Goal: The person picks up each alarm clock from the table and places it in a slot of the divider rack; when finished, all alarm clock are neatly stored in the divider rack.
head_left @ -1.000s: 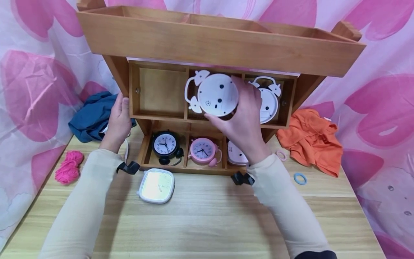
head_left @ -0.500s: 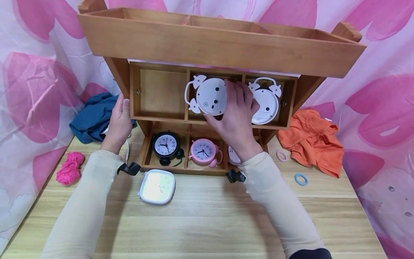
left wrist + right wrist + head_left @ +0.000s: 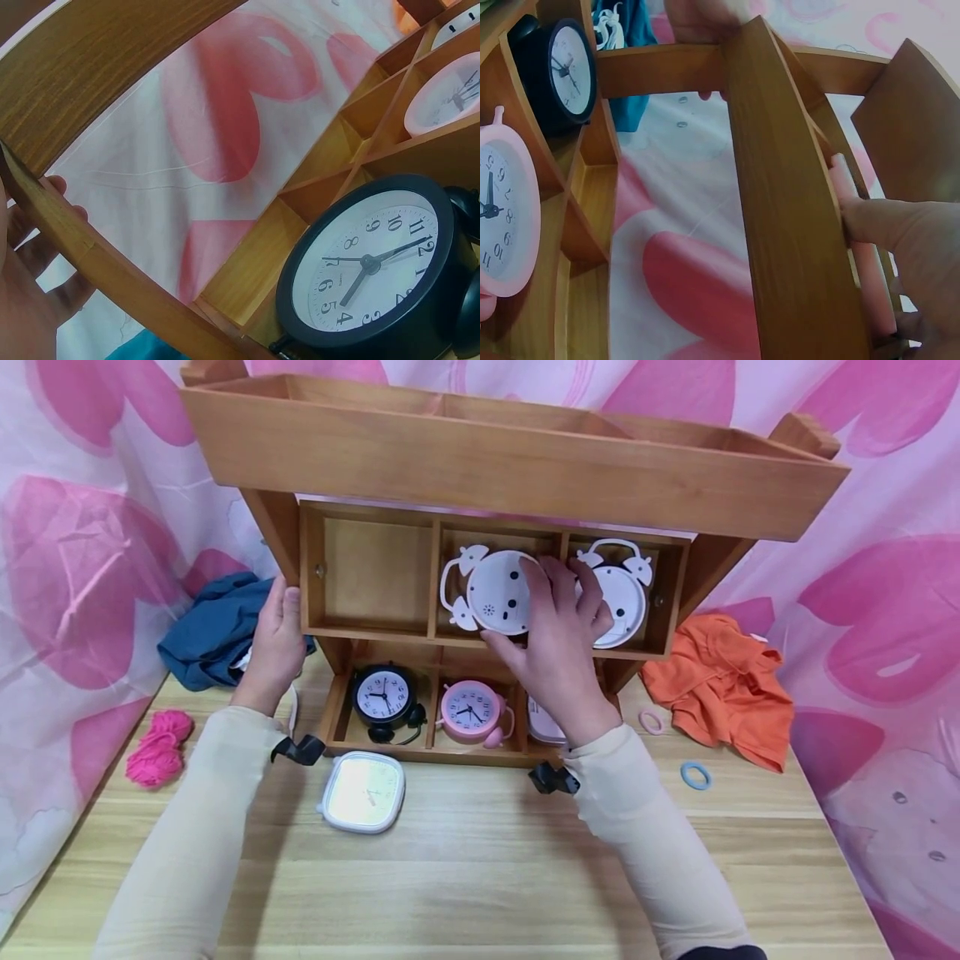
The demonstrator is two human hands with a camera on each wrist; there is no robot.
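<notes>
My right hand [image 3: 558, 631] grips a white twin-bell alarm clock [image 3: 495, 592], back side toward me, inside the middle upper compartment of a wooden shelf unit [image 3: 510, 460]. Its fingers [image 3: 900, 225] spread over the clock's right part, with the thumb underneath. A second white clock [image 3: 626, 597] stands in the upper right compartment, just beside that hand. My left hand [image 3: 276, 639] holds the shelf's left side panel [image 3: 97, 255], and its fingertips [image 3: 56, 187] show behind the board. The upper left compartment holds nothing.
The lower row holds a black clock [image 3: 384, 693], a pink clock [image 3: 471, 710] and a pale clock [image 3: 542, 722] half hidden by my wrist. A square white clock [image 3: 363, 792] lies on the table. Blue cloth [image 3: 213, 627], pink yarn [image 3: 159, 747], orange cloth [image 3: 720, 685] and hair ties [image 3: 695, 774] flank the shelf.
My right hand has carried the white clock from in front of the shelf back into the middle upper compartment. The left hand has stayed on the side panel.
</notes>
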